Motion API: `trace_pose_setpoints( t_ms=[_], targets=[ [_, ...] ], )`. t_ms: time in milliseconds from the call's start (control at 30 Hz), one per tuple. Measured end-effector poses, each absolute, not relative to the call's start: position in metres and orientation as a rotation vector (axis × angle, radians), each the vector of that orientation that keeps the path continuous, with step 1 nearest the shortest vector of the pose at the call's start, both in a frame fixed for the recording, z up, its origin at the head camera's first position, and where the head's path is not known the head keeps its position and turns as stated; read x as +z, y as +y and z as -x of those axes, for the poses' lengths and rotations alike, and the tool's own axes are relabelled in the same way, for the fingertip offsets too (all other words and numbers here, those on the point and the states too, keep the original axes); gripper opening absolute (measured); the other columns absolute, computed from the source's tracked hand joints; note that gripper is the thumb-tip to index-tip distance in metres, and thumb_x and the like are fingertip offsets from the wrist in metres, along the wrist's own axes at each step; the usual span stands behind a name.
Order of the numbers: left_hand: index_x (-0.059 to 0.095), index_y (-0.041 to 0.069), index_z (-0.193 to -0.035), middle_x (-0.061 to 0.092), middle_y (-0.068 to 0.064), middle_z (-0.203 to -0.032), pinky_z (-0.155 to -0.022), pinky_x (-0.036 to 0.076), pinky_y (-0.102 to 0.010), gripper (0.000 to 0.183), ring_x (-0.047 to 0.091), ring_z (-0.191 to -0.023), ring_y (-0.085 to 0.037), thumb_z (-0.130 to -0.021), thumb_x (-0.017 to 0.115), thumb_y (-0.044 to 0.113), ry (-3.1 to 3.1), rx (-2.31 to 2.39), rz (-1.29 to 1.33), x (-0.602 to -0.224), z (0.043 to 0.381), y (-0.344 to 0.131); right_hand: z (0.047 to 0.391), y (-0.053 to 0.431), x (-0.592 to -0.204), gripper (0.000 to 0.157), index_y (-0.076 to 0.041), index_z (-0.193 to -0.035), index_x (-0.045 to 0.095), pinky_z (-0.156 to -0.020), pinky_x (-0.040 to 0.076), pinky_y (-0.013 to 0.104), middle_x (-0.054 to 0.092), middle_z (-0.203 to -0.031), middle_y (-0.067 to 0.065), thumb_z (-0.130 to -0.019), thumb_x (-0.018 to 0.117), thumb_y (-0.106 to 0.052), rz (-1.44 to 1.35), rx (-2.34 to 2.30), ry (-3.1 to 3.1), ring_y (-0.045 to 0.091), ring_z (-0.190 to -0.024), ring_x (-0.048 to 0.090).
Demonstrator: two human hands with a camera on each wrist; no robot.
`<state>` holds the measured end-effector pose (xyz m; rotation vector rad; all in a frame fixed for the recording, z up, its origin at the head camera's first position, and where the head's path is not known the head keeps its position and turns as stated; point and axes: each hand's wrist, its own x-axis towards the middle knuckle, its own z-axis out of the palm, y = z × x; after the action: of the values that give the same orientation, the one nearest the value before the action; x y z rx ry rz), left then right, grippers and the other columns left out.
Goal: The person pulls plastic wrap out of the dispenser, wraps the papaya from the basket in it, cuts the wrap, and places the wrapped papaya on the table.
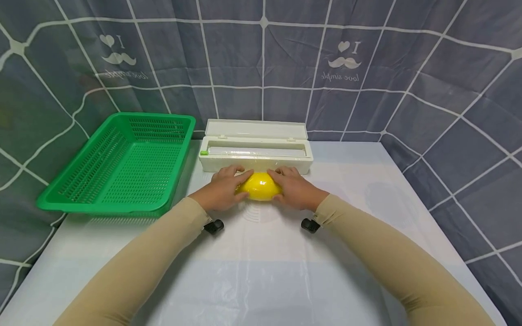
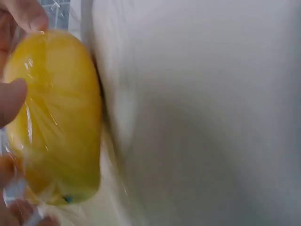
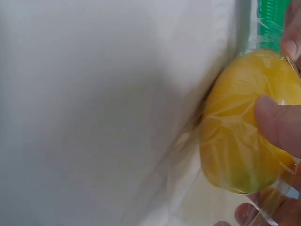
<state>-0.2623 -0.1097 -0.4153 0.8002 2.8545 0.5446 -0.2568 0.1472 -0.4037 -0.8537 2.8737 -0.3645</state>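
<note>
A glossy yellow fruit [image 1: 261, 186], greenish at one end, lies on its side between the two hands at mid-table. Clear cling film [image 2: 49, 120] covers it, creased and pulled tight in both wrist views. At its left end my left hand [image 1: 224, 186] grips the fruit and film, thumb on the near side. My right hand [image 1: 297, 187] holds the opposite end; its thumb [image 3: 277, 123] presses on the film over the yellow skin. Fingers of both hands curl around the far side, partly hidden. Right behind the fruit stands a white cling film dispenser [image 1: 257, 163] with its lid raised.
A green perforated plastic basket [image 1: 165, 199] stands on the left of the white-covered table [image 1: 261, 290]. Grey checked curtain [image 1: 232, 54] hangs behind and along both sides. A small black camera [image 1: 214, 226] sits at the left wrist, another camera [image 1: 311, 225] at the right.
</note>
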Motion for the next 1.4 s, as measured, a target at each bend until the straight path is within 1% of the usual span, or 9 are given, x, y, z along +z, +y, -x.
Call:
trace_pose_setpoints(
  t_ms=[133, 233, 367, 500, 667, 900, 1033, 1167, 1400],
  targets=[
    [0.032, 0.017, -0.167, 0.025, -0.014, -0.170, -0.122, 0.022, -0.064, 0.094, 0.024, -0.155, -0.042, -0.092, 0.080, 0.047, 2.956, 0.437, -0.821, -0.413, 0.258, -0.103, 0.261, 0.149, -0.399, 0.081, -0.006, -0.165, 0.033, -0.120, 0.041, 0.051, 0.050, -0.151, 0.020, -0.098, 0.076, -0.024, 0.870, -0.319, 2.859, 0.039, -0.137, 0.044],
    [0.033, 0.019, -0.166, 0.033, -0.011, -0.168, -0.123, 0.024, -0.064, 0.101, 0.032, -0.154, -0.036, -0.085, 0.088, 0.044, 2.996, 0.319, -0.887, -0.414, 0.256, -0.095, 0.265, 0.151, -0.397, 0.082, -0.007, -0.165, 0.032, -0.121, 0.040, 0.051, 0.050, -0.151, 0.019, -0.099, 0.076, -0.026, 0.859, -0.308, 2.839, 0.040, -0.139, 0.043],
    [0.041, 0.019, -0.162, 0.049, -0.006, -0.160, -0.119, 0.033, -0.060, 0.085, 0.046, -0.149, -0.028, -0.090, 0.085, 0.025, 3.026, 0.281, -0.924, -0.417, 0.257, -0.087, 0.269, 0.153, -0.397, 0.083, -0.007, -0.166, 0.030, -0.123, 0.038, 0.052, 0.048, -0.153, 0.020, -0.099, 0.075, -0.027, 0.844, -0.347, 2.801, 0.041, -0.142, 0.041],
    [0.048, 0.019, -0.157, 0.055, -0.004, -0.154, -0.113, 0.040, -0.057, 0.069, 0.053, -0.144, -0.027, -0.095, 0.078, 0.014, 3.063, 0.320, -0.934, -0.418, 0.263, -0.085, 0.271, 0.157, -0.396, 0.087, -0.006, -0.168, 0.023, -0.127, 0.031, 0.055, 0.040, -0.162, 0.022, -0.101, 0.072, -0.031, 0.828, -0.372, 2.761, 0.044, -0.150, 0.035],
    [0.046, 0.020, -0.158, 0.054, -0.004, -0.156, -0.111, 0.041, -0.056, 0.079, 0.054, -0.142, -0.030, -0.090, 0.085, 0.018, 3.011, 0.339, -0.921, -0.416, 0.270, -0.086, 0.262, 0.163, -0.386, 0.101, -0.008, -0.170, 0.012, -0.129, 0.024, 0.060, 0.021, -0.174, 0.018, -0.098, 0.073, -0.044, 0.736, -0.423, 2.765, 0.045, -0.159, 0.020],
    [0.044, 0.020, -0.159, 0.050, -0.003, -0.160, -0.110, 0.042, -0.055, 0.082, 0.053, -0.143, -0.033, -0.090, 0.086, 0.021, 2.989, 0.341, -0.894, -0.412, 0.276, -0.089, 0.245, 0.142, -0.376, 0.098, -0.004, -0.165, 0.030, -0.130, 0.028, 0.052, 0.034, -0.170, 0.016, -0.091, 0.083, -0.041, 0.917, -0.338, 2.916, 0.037, -0.155, 0.033],
    [0.043, 0.019, -0.160, 0.049, -0.005, -0.162, -0.109, 0.042, -0.056, 0.082, 0.050, -0.146, -0.033, -0.090, 0.085, 0.020, 2.955, 0.376, -0.880, -0.413, 0.279, -0.090, 0.248, 0.132, -0.390, 0.095, 0.001, -0.160, 0.036, -0.129, 0.032, 0.045, 0.041, -0.164, 0.019, -0.087, 0.088, -0.030, 0.996, -0.206, 2.950, 0.036, -0.151, 0.041],
    [0.040, 0.019, -0.161, 0.047, -0.004, -0.163, -0.112, 0.040, -0.056, 0.084, 0.046, -0.150, -0.031, -0.090, 0.085, 0.018, 2.907, 0.461, -0.856, -0.414, 0.282, -0.091, 0.256, 0.131, -0.401, 0.081, 0.001, -0.151, 0.046, -0.125, 0.038, 0.044, 0.053, -0.152, 0.018, -0.085, 0.090, -0.015, 1.060, -0.188, 3.045, 0.035, -0.142, 0.051],
    [0.035, 0.016, -0.162, 0.051, -0.006, -0.159, -0.116, 0.034, -0.056, 0.082, 0.050, -0.145, -0.030, -0.094, 0.081, 0.019, 2.838, 0.654, -0.766, -0.410, 0.285, -0.098, 0.265, 0.131, -0.398, 0.072, 0.001, -0.152, 0.046, -0.126, 0.037, 0.047, 0.050, -0.155, 0.019, -0.091, 0.083, -0.012, 1.000, -0.299, 3.001, 0.038, -0.142, 0.049]
  ],
)
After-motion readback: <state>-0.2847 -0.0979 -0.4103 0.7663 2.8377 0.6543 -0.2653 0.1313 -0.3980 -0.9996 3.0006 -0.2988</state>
